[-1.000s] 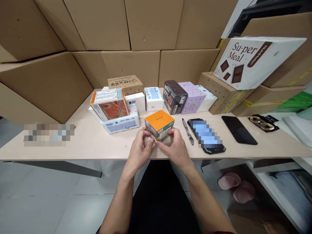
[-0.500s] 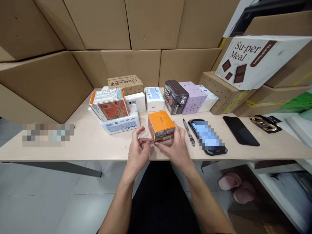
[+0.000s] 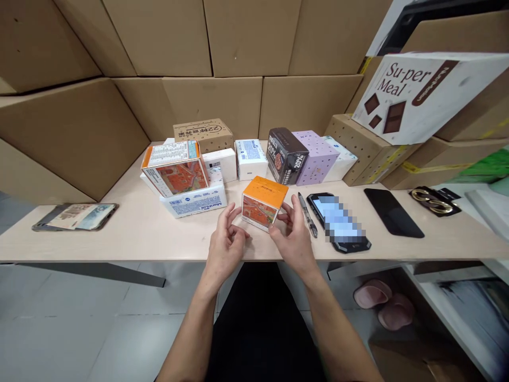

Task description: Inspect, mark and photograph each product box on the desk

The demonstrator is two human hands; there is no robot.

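Note:
A small orange box point(image 3: 260, 208) stands on the table in front of me, a corner towards the right and a face with a red picture turned to me. My right hand point(image 3: 294, 239) is at its right corner, thumb on the front lower edge and fingers on the right side, gripping it lightly. My left hand point(image 3: 226, 241) is beside the box's left side, fingers loosely bent and apart, holding nothing. Behind it, a larger orange-and-white box point(image 3: 177, 172) with a similar picture rests on a white tissue pack point(image 3: 194, 201).
Along the back stand a brown carton point(image 3: 204, 135), a white pack point(image 3: 251, 159), a dark box point(image 3: 286, 156) and a purple box point(image 3: 316, 156). To the right lie a pen point(image 3: 307, 215), a rugged phone point(image 3: 340, 223) and a black phone point(image 3: 393, 212). Banknotes point(image 3: 77, 216) lie far left.
The orange box has turned, so its red picture face now points towards me. My right hand's index finger has lifted off it, and my left fingertips have drawn back from its corner.

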